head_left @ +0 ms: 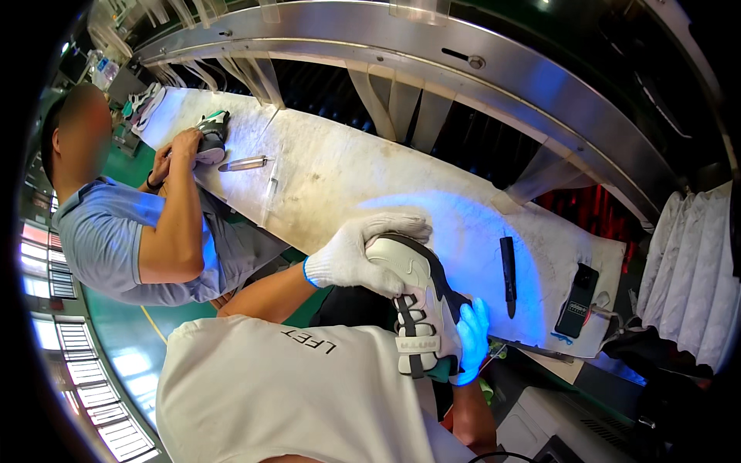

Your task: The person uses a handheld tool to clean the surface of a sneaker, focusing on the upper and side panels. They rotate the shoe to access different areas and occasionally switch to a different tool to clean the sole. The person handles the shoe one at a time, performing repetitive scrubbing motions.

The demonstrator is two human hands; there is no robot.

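Note:
Over the near edge of the worktable I hold a sneaker [417, 282], light grey and white with black trim, black lacing and a pale strap. Its toe points away from me. My left hand [359, 251], in a white knit glove with a blue cuff, is wrapped round the toe end, thumb on one side and fingers over the other. My right hand [471, 341], gloved and lit bright blue, grips the heel end from the right; part of its fingers is hidden behind the shoe. To the right of the shoe lies a black slim tool [508, 276], perhaps a sheathed knife.
A black phone [577, 302] rests near the table's right end. At left, a co-worker [147, 224] handles another sneaker [211, 137], beside a metal blade-like tool [243, 163]. Behind the pale worktable [332, 170] runs a metal machine frame [347, 40] with hanging clear strips [386, 96].

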